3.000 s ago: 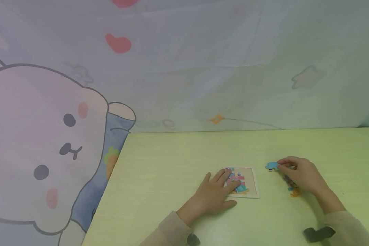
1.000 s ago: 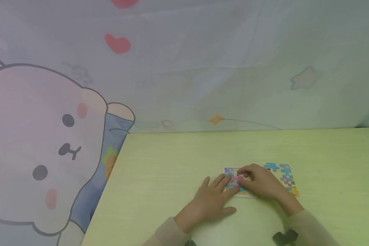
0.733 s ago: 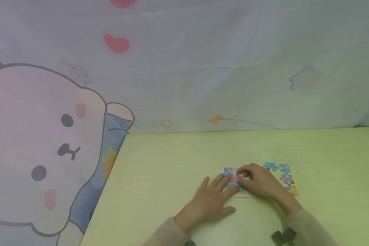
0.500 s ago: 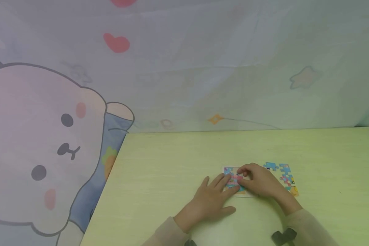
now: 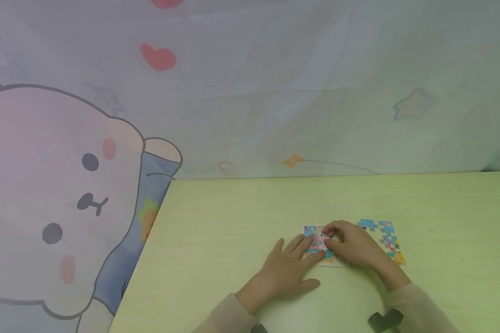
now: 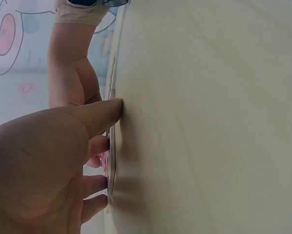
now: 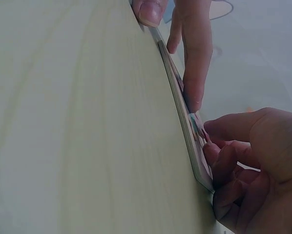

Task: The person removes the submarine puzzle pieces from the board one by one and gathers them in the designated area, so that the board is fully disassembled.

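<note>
Currently readable: any print on the puzzle is too tiny to make out, and the faint outlines low on the pale cartoon-print cloth [image 5: 250, 92] are too washed out to read.
Puzzle: flat, pale-rimmed jigsaw tray [image 5: 333, 265] lying on the light yellow-green wood-grain table [image 5: 233, 217], roughly midway between its left and right edges, well in from the far edge.
Which way it points: sides sit pretty square to the table's far edge; long axis looks left-to-right, but the slanted view makes that iffy. Can't tell which way up the picture goes.
Left hand [image 5: 285, 270]: fingers straight and spread apart, resting on the tray's left side, thumb sticking out past its near edge.
Right hand [image 5: 352, 243]: curled, thumb and index pinching a small pinkish jigsaw piece [image 5: 323, 239] over the tray, tilted as far as I can see.
Spares: blue jigsaw piece [image 5: 367, 225] off the tray's far right corner, then a column of multicoloured jigsaw pieces [image 5: 389, 243] running toward the near edge, yellow-orange one last.
</note>
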Available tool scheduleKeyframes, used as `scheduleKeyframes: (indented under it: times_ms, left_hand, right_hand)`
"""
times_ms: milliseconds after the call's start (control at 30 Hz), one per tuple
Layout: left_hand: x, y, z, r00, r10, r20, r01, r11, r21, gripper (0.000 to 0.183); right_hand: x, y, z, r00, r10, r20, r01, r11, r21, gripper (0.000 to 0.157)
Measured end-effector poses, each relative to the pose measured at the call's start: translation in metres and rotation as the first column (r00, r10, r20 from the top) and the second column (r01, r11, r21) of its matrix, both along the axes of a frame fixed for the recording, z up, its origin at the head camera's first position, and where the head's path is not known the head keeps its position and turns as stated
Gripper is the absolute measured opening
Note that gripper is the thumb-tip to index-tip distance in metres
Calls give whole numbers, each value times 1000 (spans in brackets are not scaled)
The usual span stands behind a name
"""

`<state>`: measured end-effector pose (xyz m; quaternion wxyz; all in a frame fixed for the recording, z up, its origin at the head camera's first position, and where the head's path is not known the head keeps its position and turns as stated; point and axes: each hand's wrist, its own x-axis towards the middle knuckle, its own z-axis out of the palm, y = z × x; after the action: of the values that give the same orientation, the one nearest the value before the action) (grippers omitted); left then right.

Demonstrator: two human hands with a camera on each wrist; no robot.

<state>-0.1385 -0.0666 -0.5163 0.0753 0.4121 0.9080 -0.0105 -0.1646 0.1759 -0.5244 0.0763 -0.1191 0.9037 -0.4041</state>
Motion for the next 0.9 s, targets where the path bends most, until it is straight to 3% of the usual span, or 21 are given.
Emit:
scheduleKeyframes:
  times_ms: [267,900]
  left_hand:
    - [1,1,4,1000,8,8,-8,1000,-14,67]
    - [4,-7,5,999,8,36,-8,1000,5,69]
  right_hand:
    - [0,2,-3,1000,-16,-20,16,1000,5,20]
    - [-2,3,-5,1000,28,-8,-29,999,-25,21]
